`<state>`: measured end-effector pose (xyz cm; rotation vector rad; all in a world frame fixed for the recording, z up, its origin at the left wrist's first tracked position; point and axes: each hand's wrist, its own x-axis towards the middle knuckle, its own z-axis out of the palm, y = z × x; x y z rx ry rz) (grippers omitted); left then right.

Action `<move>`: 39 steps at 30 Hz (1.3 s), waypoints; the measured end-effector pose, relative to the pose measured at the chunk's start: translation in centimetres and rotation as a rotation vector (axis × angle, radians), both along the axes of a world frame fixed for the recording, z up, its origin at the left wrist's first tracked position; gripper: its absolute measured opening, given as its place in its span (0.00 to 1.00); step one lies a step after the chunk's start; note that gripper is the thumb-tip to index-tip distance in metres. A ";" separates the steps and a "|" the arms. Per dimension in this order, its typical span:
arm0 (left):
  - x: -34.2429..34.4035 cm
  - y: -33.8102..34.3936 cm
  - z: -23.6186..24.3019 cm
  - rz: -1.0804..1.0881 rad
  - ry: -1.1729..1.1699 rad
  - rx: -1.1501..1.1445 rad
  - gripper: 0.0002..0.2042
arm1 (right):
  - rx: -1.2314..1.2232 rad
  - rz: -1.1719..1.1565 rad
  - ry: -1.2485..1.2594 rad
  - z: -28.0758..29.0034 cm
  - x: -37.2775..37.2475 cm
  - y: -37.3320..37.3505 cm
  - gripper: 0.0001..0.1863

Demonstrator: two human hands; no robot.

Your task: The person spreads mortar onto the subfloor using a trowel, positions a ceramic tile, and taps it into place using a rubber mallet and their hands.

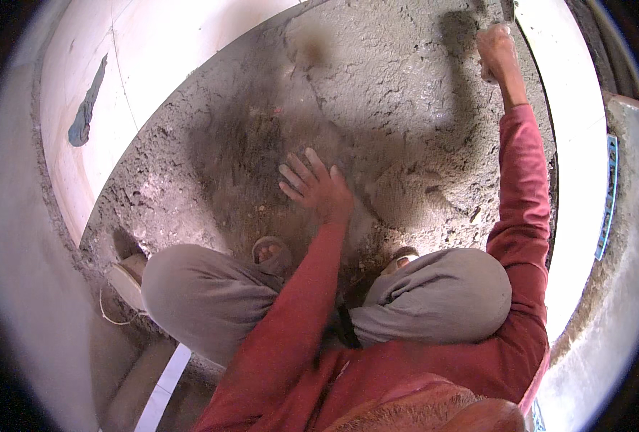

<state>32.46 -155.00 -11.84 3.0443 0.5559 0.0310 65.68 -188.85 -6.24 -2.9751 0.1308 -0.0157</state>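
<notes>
My left hand (319, 186) is open, its fingers spread above or against the rough grey mortar bed (391, 86) in front of my feet; I cannot tell whether it touches. Far out at the upper right, my right hand (498, 54) is closed in a fist at the edge of the bed, beside the pale tiles. Whatever it grips is hidden by the fingers. Wet grey mortar coats its knuckles. Around the left hand the mortar is darker and shadowed, while beyond it the surface looks wetter and lumpy.
Large pale tiles border the bed on the left (146, 50) and right (575, 129). A dark rag-like piece (89, 104) lies on the left tiles. A blue-edged strip (608, 198) stands far right. Beside my left knee is a pale round-rimmed object (127, 281); a white strip (162, 389) lies lower left.
</notes>
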 end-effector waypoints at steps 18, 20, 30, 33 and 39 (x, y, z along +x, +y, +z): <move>-0.2 0.3 0.3 0.005 0.093 0.050 0.33 | 0.257 0.371 0.308 4.1 -10.0 23.2 0.25; 0.1 0.1 0.7 -0.006 0.085 0.035 0.33 | 0.314 0.326 0.307 4.4 -9.6 21.5 0.22; -0.3 0.1 0.6 0.002 0.065 0.031 0.33 | 0.088 0.425 0.177 1.7 -12.4 22.4 0.20; -0.6 0.1 0.9 -0.006 0.057 0.032 0.32 | 0.129 0.577 0.115 2.2 -13.6 24.0 0.21; 0.0 -0.4 1.4 -0.055 0.016 -0.009 0.31 | 0.013 0.770 -0.189 0.1 -4.1 17.5 0.15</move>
